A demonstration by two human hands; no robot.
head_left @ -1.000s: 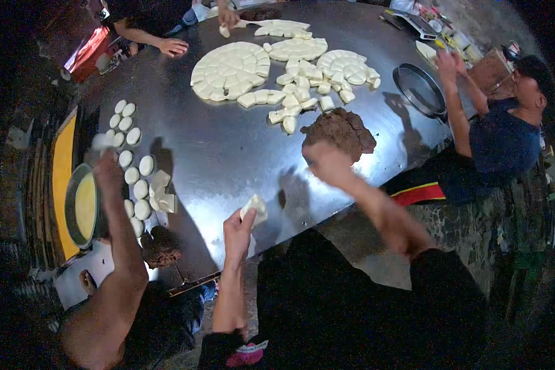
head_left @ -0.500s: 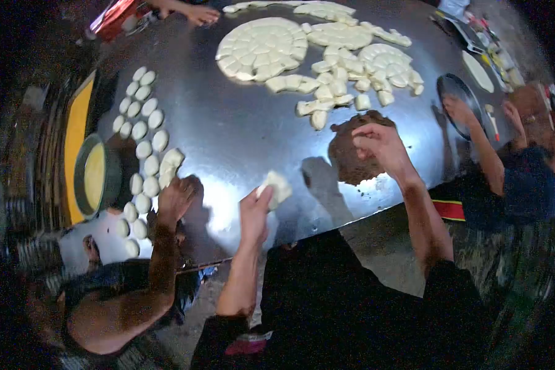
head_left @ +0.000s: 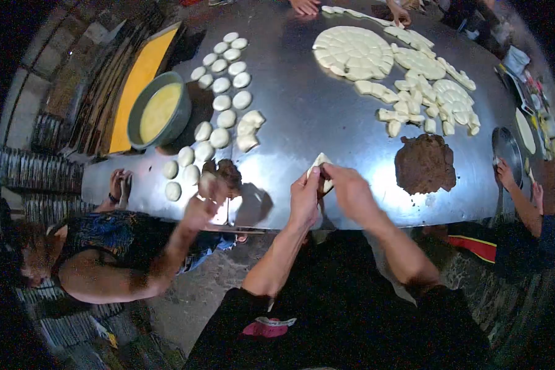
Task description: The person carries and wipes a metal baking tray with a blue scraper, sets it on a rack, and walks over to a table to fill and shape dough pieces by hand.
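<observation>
My left hand (head_left: 304, 200) is closed round a pale piece of dough (head_left: 320, 165), its thumb on top, near the table's front edge. Against the same piece is my right hand (head_left: 349, 192), its fingers bent and blurred; whether they grip anything cannot be made out. To the right of my hands lies a brown mound of filling (head_left: 425, 164). Cut dough pieces (head_left: 411, 102) are heaped behind it, beside a large scored dough round (head_left: 353, 53).
On the left are several white dough discs (head_left: 226, 119), a bowl of yellow liquid (head_left: 160, 115) and a co-worker's hand (head_left: 205, 208) over a smaller brown mound (head_left: 226, 173). A black round pan (head_left: 507, 154) is near another co-worker at right.
My right hand has left the brown mound and come to the dough in my left hand. The view has turned left. The left co-worker's hand has moved over the smaller mound.
</observation>
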